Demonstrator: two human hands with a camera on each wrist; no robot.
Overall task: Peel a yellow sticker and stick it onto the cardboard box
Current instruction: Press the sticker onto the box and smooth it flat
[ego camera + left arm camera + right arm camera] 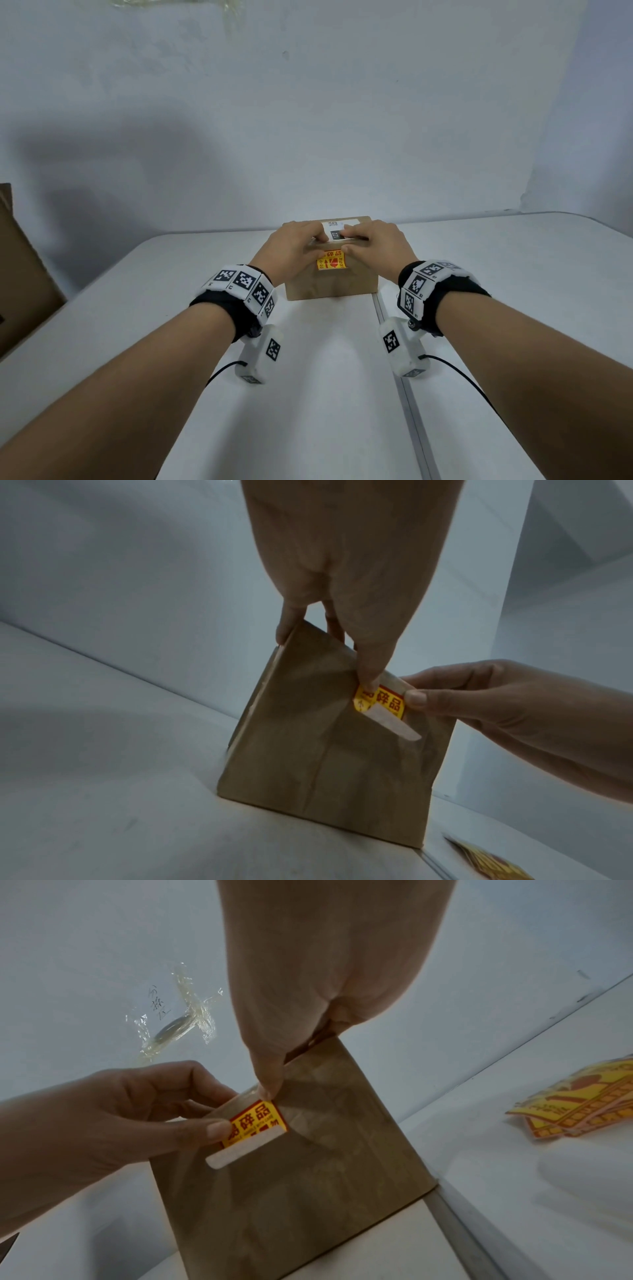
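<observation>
**Desk:** So, how far along?

**Field:** Well past the peel, judging by the frame. Rectangular yellow sticker with red print [330, 262] already off its backing and set on the front face of the brown cardboard box [339, 284], just under the top edge.

**Desk:** Stuck flat?

**Field:** Only along the top. Lower strip curling away from the cardboard, pale underside showing in both wrist views.

**Desk:** And the hands?

**Field:** Left hand [291, 246] hooked over the box's top edge, fingers curled on the lid, thumb pressing the sticker's left upper corner. Right hand [376, 243] mirrored on the other side, gripping the same edge, thumb at the right upper corner. Nothing else held.

**Desk:** Box itself?

**Field:** Upright on the white table [308, 377], small white printed label [334, 226] on its lid between the fingertips. Loose heap of spare yellow stickers [575, 1099] lying on the table to the right, well apart.

**Desk:** Left to do?

**Field:** Probably just smoothing down the lifted lower strip, then letting go.
</observation>
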